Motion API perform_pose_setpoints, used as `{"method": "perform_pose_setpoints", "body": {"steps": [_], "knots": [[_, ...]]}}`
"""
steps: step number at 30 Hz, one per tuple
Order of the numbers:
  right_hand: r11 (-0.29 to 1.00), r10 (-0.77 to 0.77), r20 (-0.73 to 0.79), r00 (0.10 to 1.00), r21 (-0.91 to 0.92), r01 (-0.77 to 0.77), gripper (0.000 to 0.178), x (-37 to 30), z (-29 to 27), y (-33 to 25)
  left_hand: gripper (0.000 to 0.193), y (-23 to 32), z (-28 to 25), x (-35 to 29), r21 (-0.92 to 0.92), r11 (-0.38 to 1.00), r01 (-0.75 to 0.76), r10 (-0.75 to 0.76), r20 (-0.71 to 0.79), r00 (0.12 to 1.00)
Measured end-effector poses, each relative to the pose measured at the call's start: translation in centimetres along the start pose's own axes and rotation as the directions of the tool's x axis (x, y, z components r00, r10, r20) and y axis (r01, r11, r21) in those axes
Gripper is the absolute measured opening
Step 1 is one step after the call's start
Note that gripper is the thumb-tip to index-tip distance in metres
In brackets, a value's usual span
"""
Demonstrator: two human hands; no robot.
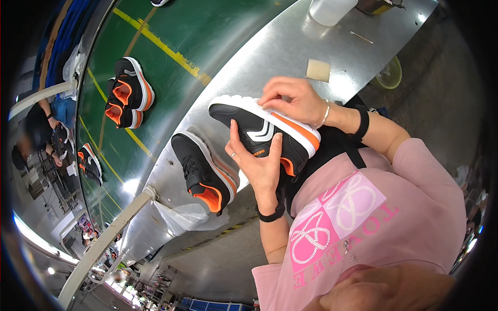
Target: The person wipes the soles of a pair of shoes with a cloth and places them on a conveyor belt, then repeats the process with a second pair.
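A black sports shoe [267, 129] with a white and orange sole and an orange lining is tilted on its side in front of me. My left hand [254, 168] grips its upper from the near side, thumb and fingers pressed on the black material. Along the white sole edge, my right hand [293, 101] has its fingers curled together; whatever they may pinch is hidden. A matching shoe [202, 168] rests on the metal table [238, 78] to the left of my left hand.
Past my right hand lie a beige block [318, 70] and a cotton swab [361, 37], with a white container [331, 11] farther off. On the left, a green belt [171, 78] carries more shoes [129, 93]. Beyond it, another person [39, 129] handles a shoe. A pale metal rail [106, 246] stands at lower left.
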State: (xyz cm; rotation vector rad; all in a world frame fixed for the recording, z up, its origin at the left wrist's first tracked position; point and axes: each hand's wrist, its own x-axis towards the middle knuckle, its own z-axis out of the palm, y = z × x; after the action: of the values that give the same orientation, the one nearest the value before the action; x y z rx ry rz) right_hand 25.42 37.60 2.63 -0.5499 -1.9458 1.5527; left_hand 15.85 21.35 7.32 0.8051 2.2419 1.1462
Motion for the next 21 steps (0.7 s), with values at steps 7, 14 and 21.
{"method": "perform_pose_setpoints", "body": {"steps": [7, 14, 21], "knots": [[0.998, -0.025, 0.043, 0.999, -0.065, 0.028, 0.011, -1.7, -1.4, 0.3, 0.092, 0.3, 0.5, 0.0, 0.000, 1.000, 0.018, -0.018, 0.010, 1.000], [0.998, 0.034, 0.013, 0.999, 0.061, -0.035, 0.009, 0.4, -0.8, 0.8, 0.095, 0.2, 0.8, 0.1, 0.037, 0.997, -0.062, 0.062, -0.010, 0.998], [0.999, 0.026, 0.023, 0.999, 0.043, -0.027, 0.009, -1.8, -2.1, 0.7, 0.094, 0.5, 1.1, 0.2, 0.051, 0.997, -0.060, 0.060, -0.009, 0.998]]}}
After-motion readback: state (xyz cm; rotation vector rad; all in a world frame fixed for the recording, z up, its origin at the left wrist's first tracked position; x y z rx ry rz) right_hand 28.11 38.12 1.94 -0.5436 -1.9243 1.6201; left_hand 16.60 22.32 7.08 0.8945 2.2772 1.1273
